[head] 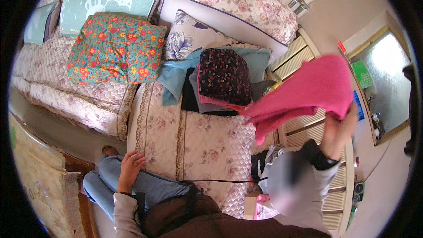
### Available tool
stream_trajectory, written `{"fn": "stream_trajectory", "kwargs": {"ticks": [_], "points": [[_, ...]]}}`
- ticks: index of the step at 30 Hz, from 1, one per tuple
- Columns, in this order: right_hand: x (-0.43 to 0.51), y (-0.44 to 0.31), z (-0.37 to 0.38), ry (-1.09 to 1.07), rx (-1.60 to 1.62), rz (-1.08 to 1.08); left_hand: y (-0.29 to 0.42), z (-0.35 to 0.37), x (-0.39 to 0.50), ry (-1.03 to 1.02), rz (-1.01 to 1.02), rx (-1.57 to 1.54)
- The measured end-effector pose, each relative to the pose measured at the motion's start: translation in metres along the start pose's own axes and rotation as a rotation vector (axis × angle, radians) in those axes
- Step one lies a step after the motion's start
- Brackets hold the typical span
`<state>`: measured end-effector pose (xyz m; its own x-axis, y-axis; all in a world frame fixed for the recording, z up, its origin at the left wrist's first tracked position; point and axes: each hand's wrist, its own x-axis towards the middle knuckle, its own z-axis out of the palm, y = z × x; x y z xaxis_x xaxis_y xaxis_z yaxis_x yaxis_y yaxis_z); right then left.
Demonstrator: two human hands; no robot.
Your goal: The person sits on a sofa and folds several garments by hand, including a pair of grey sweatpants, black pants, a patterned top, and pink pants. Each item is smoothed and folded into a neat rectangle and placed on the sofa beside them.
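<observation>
My right hand (pixel 337 129), blurred, grips a pink garment (pixel 319 84) that hangs out to the left above the bed's right side. The garment's loose end reaches close to a pile of folded clothes, whose top piece is a dark patterned folded garment (pixel 224 76). Pink, grey and black pieces show beneath it. Above my jeans, near the bed's edge, my left hand (pixel 132 168) has its fingers apart and nothing in it. Close to my right forearm lies a heap of black and white clothes (pixel 264 165).
A green floral folded quilt (pixel 117 49) and a purple-flowered pillow (pixel 195 36) lie on the quilted bedspread (pixel 211 148). A slatted headboard (pixel 304 124) runs along the right. At lower left stands a table (pixel 39 172). A black cord (pixel 224 181) crosses the bed near me.
</observation>
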<state>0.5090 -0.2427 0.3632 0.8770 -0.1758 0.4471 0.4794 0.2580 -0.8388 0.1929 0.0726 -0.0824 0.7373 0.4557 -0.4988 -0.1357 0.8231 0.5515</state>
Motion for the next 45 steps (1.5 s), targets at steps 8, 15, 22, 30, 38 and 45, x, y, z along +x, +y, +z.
{"fn": "stream_trajectory", "kwargs": {"ticks": [8,15,22,30,38,45], "points": [[-0.151,-0.074,0.113,-0.717,0.790,0.532,0.010,-0.011,-0.022,-0.213,0.025,-0.060],[-0.222,-0.034,0.155,-0.822,0.632,0.262,0.034,-0.016,-0.080,-0.636,-0.074,-0.528],[-0.242,0.034,0.152,-0.728,0.583,0.526,0.067,-0.114,-0.164,-0.205,0.437,-0.108],[-0.257,0.239,0.040,-1.023,0.646,1.501,-0.001,-0.160,-0.265,0.077,0.589,-0.405],[-0.261,0.328,-0.038,-0.799,-0.128,1.793,0.010,-0.154,-0.284,0.290,0.437,-0.720],[-0.252,0.243,0.086,-1.410,0.044,1.353,0.041,-0.170,-0.272,0.506,0.222,-0.295]]}}
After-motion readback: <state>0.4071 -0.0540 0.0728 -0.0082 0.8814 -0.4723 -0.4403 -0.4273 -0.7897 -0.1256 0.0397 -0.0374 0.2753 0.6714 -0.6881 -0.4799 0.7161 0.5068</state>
